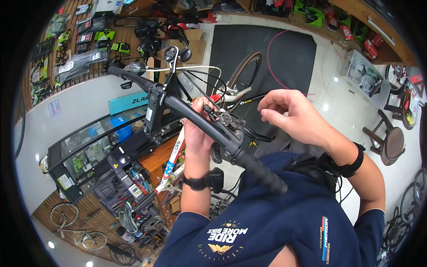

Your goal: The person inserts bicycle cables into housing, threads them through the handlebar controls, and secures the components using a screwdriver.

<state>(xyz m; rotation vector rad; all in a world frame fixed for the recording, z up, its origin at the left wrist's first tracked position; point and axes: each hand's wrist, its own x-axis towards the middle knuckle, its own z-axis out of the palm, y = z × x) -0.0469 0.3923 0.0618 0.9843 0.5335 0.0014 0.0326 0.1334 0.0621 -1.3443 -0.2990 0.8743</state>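
Note:
A black bicycle handlebar (187, 109) runs slantwise across the middle, its ribbed rubber grip (260, 171) ending near my shirt. My left hand (198, 133) reaches up behind the bar. Its fingers are closed beside a small black cable fitting (208, 108) at the shifter; the bar partly hides what they hold. The shifter and brake lever clamp (231, 122) sits on the bar, with the black brake lever (258, 134) sticking out to the right. Right of the lever, my right hand (291, 113) is raised with loosely bent fingers, thumb apart, and nothing visible in it.
Black and white cables (200, 69) loop ahead of the bar. The white frame (178, 147) slants below it. A glass display case (89, 151) and tool tray (111, 187) stand left. A dark mat (262, 58) lies ahead; a wooden stool (389, 140) stands right.

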